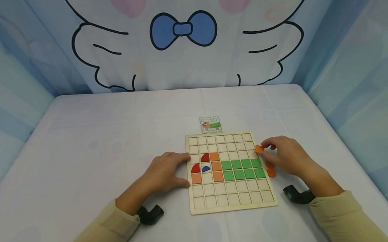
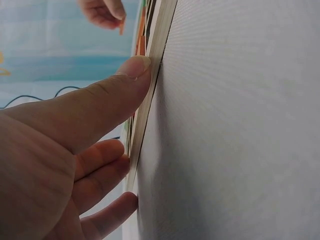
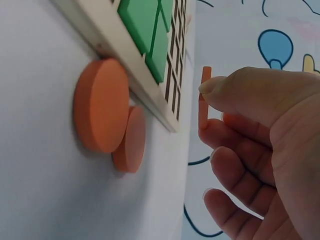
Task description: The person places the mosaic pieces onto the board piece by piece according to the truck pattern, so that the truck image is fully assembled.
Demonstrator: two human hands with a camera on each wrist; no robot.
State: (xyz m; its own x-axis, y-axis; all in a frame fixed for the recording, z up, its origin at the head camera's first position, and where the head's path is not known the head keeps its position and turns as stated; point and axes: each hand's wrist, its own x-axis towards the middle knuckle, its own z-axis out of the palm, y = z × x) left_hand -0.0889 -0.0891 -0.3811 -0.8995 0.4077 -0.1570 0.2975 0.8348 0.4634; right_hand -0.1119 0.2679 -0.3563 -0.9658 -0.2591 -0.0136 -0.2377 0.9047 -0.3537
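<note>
A wooden grid board [image 1: 233, 208] lies on the table with colored tiles set in some of its squares. My left hand [image 1: 165, 173] rests against its left edge, thumb and fingertips touching the rim, as the left wrist view also shows. Beyond the right edge, my right hand [image 1: 288, 155] pinches an orange square tile [image 3: 203, 114] between thumb and index finger, close to the board's upper right side. Two round orange pieces [image 3: 101, 107] lie beside the board, below that hand. Green tiles [image 1: 239, 174] fill two rows; orange squares [image 1: 216, 165], red quarter circles [image 1: 195, 168] and a blue half circle [image 1: 206, 169] sit left of them.
A small picture card [image 1: 211, 125] with a grid pattern lies just behind the board's far edge. The table [image 1: 95, 149] has a white cloth. Patterned curtains [image 1: 355, 58] stand at the back and sides. Black wrist devices [image 1: 150, 215] hang under both wrists.
</note>
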